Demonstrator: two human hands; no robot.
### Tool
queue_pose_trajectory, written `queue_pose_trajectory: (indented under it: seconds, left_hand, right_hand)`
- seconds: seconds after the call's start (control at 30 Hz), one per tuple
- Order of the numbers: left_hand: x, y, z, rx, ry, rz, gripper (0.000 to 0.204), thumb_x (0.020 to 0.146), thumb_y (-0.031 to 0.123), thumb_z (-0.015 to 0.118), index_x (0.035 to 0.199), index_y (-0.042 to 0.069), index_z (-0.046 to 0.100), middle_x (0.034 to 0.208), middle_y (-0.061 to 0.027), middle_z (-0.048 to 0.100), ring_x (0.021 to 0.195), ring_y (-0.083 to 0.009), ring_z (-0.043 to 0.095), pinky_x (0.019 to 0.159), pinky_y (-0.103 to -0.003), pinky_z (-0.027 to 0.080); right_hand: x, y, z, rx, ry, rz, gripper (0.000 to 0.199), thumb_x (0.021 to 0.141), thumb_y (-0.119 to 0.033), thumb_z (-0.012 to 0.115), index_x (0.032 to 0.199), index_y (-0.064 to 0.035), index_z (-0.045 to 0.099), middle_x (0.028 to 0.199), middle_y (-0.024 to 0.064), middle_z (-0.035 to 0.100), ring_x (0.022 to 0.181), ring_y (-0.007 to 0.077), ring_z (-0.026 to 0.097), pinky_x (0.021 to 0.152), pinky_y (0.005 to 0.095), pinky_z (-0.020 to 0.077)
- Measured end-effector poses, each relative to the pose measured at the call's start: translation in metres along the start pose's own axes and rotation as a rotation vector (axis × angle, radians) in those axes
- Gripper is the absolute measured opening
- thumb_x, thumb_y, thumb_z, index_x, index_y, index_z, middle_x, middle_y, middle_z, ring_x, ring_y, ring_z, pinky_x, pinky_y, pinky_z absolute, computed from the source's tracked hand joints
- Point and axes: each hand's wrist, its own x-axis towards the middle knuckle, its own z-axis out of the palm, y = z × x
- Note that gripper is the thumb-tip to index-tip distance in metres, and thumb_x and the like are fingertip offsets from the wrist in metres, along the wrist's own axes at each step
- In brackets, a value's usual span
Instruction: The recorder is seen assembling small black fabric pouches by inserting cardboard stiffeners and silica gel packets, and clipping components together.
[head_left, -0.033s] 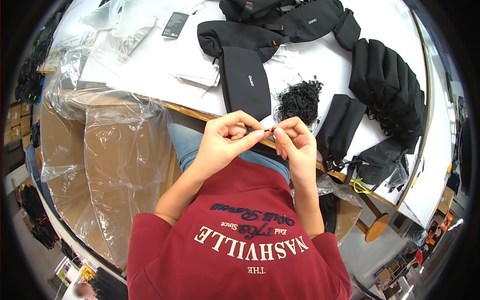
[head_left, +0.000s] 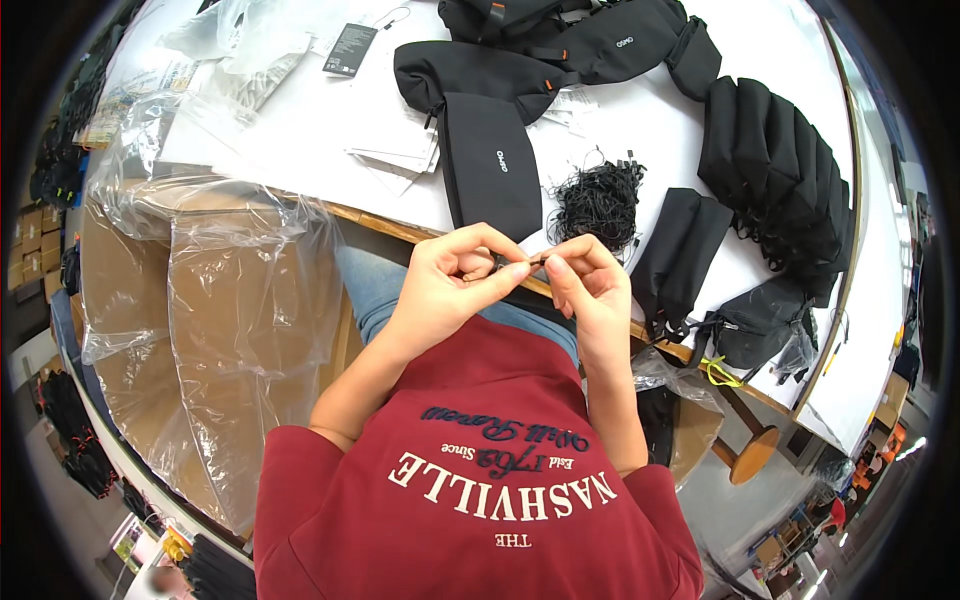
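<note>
While hands (head_left: 440,278) (head_left: 596,286) pinch black piece (head_left: 538,262), barely shifted

L fingers (head_left: 500,283) & R fingers (head_left: 586,252) pinch sm. blk item (head_left: 539,262).

Both hands (head_left: 440,280) (head_left: 595,290) a touch closer together, with slightly less of the small black piece (head_left: 539,262) visible between.

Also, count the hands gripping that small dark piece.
2: the left hand and the right hand, both pinching the small dark piece near the table edge. None looks hidden.
</note>
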Motion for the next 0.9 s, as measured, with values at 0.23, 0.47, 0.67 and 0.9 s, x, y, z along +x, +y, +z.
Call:
queue_pose_trajectory:
  seconds: [0.23, 0.47, 0.67, 0.9]
  left_hand:
    - [-0.001, -0.005, 0.0, 0.073, 0.022, 0.025, 0.006, 0.084, 0.002, 0.066, 0.089, 0.0, 0.063, 0.049, 0.0102, 0.038, 0.045, 0.0028, 0.031, 0.046, -0.018, 0.023]
    - [-0.005, -0.006, 0.0, 0.242, 0.07, 0.076, 0.004, 0.082, 0.002, 0.068, 0.083, 0.001, 0.065, 0.048, 0.0102, 0.033, 0.045, 0.0018, 0.027, 0.045, -0.02, 0.02]
    - [-0.017, -0.001, -0.003, 0.544, -0.084, 0.272, 0.008, 0.074, 0.005, 0.073, 0.08, 0.006, 0.069, 0.053, 0.001, 0.042, 0.049, -0.0085, 0.039, 0.047, -0.028, 0.029]
    - [-0.025, -0.001, 0.008, 0.661, -0.371, 0.377, 0.007, 0.077, 0.013, 0.071, 0.082, 0.01, 0.067, 0.067, -0.0031, 0.056, 0.065, -0.0189, 0.056, 0.058, -0.032, 0.046]
  right_hand:
    - [0.002, 0.003, 0.005, 0.003, 0.052, 0.008, 0.012, 0.088, -0.013, 0.067, 0.09, -0.0021, 0.062, 0.084, -0.0006, 0.063, 0.07, 0.0008, 0.051, 0.058, 0.016, 0.0351]
    - [0.003, 0.01, 0.0, -0.223, 0.03, -0.093, 0.008, 0.084, -0.01, 0.069, 0.084, -0.0032, 0.065, 0.079, -0.0018, 0.062, 0.063, 0.0016, 0.046, 0.057, 0.0179, 0.0353]
    - [0.035, -0.012, 0.01, -0.687, -0.08, -0.212, 0.015, 0.081, -0.013, 0.069, 0.088, -0.0024, 0.061, 0.08, 0.0011, 0.057, 0.066, 0.0082, 0.049, 0.062, 0.0229, 0.0416]
    - [0.058, 0.03, 0.028, -1.312, 0.059, -0.441, 0.027, 0.075, -0.016, 0.069, 0.092, -0.0035, 0.052, 0.09, 0.0104, 0.053, 0.087, 0.0291, 0.055, 0.072, 0.0398, 0.0475]
